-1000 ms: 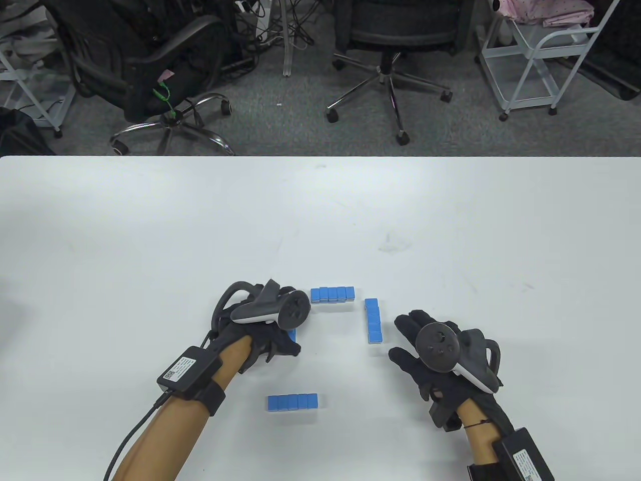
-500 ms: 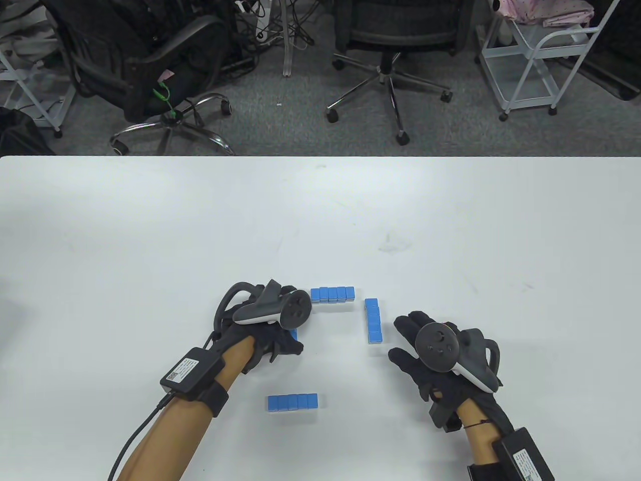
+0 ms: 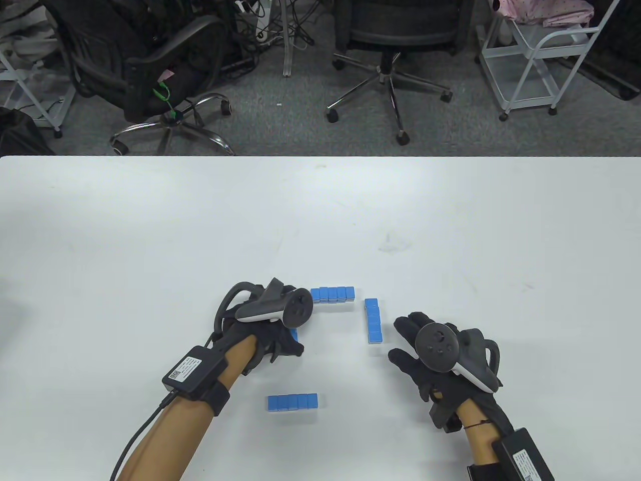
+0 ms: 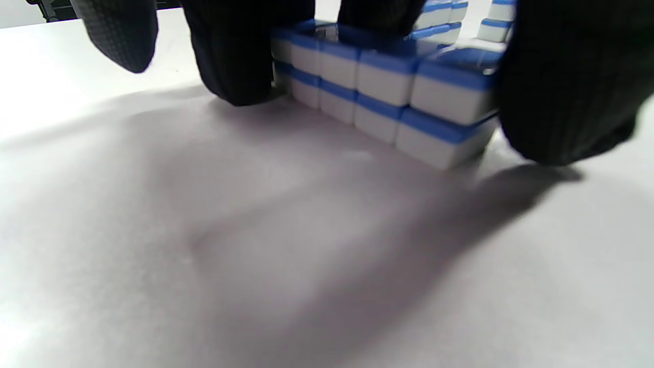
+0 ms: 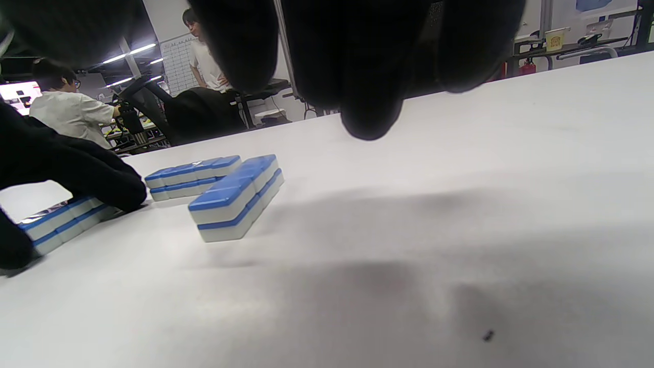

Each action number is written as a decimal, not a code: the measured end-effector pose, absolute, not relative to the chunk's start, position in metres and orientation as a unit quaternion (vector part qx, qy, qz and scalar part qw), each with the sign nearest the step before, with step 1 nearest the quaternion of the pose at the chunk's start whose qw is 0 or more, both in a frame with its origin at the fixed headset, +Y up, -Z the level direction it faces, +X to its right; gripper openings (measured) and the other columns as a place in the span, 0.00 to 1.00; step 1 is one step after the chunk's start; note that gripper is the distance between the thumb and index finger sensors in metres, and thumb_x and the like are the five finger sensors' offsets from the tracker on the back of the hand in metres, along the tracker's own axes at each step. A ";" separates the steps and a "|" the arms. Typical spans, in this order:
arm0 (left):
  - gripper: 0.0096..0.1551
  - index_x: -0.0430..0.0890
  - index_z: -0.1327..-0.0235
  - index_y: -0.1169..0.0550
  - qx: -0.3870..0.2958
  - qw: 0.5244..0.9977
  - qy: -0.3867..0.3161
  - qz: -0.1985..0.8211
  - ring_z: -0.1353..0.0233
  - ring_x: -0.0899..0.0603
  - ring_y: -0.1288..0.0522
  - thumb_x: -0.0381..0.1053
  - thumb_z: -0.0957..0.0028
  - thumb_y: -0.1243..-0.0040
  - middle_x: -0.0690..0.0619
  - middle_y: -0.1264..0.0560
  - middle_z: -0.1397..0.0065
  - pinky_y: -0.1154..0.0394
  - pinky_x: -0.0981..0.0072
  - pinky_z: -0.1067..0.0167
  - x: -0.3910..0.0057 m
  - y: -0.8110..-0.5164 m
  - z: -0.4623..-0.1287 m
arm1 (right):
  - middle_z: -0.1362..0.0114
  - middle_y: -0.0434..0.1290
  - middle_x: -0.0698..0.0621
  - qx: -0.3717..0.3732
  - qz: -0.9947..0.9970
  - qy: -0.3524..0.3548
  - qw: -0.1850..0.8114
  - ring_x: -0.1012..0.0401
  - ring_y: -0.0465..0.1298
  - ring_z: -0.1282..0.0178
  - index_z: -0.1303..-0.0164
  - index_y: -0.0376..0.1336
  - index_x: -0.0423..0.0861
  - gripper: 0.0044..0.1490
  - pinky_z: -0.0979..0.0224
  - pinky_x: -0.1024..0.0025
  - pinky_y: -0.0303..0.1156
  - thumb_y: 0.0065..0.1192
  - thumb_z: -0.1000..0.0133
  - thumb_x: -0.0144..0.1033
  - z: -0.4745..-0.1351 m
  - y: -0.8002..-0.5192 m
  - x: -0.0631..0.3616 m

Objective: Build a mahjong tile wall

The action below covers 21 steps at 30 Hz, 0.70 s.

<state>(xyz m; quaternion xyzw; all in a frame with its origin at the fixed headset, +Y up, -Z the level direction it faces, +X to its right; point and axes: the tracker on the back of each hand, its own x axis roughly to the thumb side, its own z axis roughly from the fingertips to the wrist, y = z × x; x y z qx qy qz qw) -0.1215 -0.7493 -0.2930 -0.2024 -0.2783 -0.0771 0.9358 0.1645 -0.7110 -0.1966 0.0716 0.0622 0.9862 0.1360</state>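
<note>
Left wrist view: the gloved left hand (image 4: pixel 409 56) clamps a double-stacked row of blue-backed white mahjong tiles (image 4: pixel 388 97) end to end, at the worktop's (image 3: pixel 150 225) near middle. Rightward lie three more tile rows. The right hand (image 3: pixel 425 350) rests open, fingers spread, holding nothing, near the right-side row (image 3: pixel 373 321).

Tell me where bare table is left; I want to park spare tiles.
Free: the table's whole far half beyond the far tile row, plus both outer sides. Crowded: between the left hand, right hand, side row and near row.
</note>
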 end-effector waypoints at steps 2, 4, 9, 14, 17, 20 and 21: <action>0.55 0.61 0.22 0.35 -0.199 0.936 -0.281 -0.071 0.23 0.35 0.31 0.75 0.64 0.29 0.45 0.42 0.15 0.39 0.28 0.22 -0.123 -0.749 -0.293 | 0.20 0.63 0.45 0.071 0.986 0.063 0.138 0.46 0.72 0.25 0.31 0.58 0.55 0.46 0.22 0.35 0.61 0.54 0.60 0.65 -0.197 -0.711 0.165; 0.54 0.61 0.22 0.35 -0.205 0.935 -0.281 -0.064 0.22 0.35 0.32 0.75 0.64 0.29 0.47 0.43 0.14 0.39 0.27 0.22 -0.125 -0.748 -0.293 | 0.20 0.63 0.45 0.071 0.986 0.062 0.138 0.46 0.72 0.25 0.31 0.58 0.55 0.46 0.22 0.35 0.61 0.54 0.60 0.65 -0.197 -0.711 0.165; 0.55 0.62 0.21 0.36 -0.196 0.939 -0.279 -0.041 0.18 0.32 0.35 0.76 0.64 0.30 0.47 0.46 0.13 0.42 0.23 0.24 -0.132 -0.738 -0.290 | 0.20 0.63 0.45 0.072 0.986 0.063 0.139 0.46 0.72 0.25 0.31 0.58 0.55 0.46 0.22 0.35 0.61 0.54 0.60 0.65 -0.197 -0.712 0.165; 0.55 0.62 0.20 0.37 -0.156 0.949 -0.272 0.039 0.17 0.29 0.39 0.76 0.63 0.32 0.47 0.48 0.13 0.47 0.18 0.25 -0.150 -0.710 -0.278 | 0.20 0.64 0.45 0.071 0.986 0.061 0.141 0.46 0.73 0.26 0.31 0.58 0.55 0.46 0.22 0.35 0.62 0.54 0.60 0.65 -0.196 -0.712 0.165; 0.54 0.62 0.20 0.38 -0.119 0.953 -0.273 0.063 0.16 0.30 0.42 0.76 0.61 0.34 0.47 0.49 0.13 0.48 0.18 0.25 -0.170 -0.695 -0.260 | 0.24 0.69 0.46 0.073 0.986 0.055 0.138 0.47 0.76 0.30 0.32 0.60 0.54 0.45 0.24 0.37 0.64 0.54 0.60 0.65 -0.195 -0.711 0.164; 0.52 0.62 0.19 0.39 -0.089 0.956 -0.267 0.079 0.15 0.31 0.43 0.75 0.58 0.37 0.48 0.49 0.12 0.50 0.18 0.25 -0.194 -0.689 -0.238 | 0.28 0.74 0.46 0.076 0.987 0.049 0.132 0.47 0.79 0.35 0.35 0.62 0.53 0.44 0.26 0.39 0.68 0.54 0.60 0.65 -0.194 -0.710 0.162; 0.51 0.62 0.19 0.39 -0.077 0.960 -0.254 0.089 0.15 0.30 0.43 0.75 0.57 0.38 0.48 0.49 0.12 0.51 0.18 0.25 -0.205 -0.689 -0.228 | 0.29 0.75 0.46 0.079 0.987 0.046 0.130 0.48 0.80 0.36 0.35 0.63 0.53 0.44 0.27 0.39 0.68 0.53 0.60 0.65 -0.193 -0.709 0.161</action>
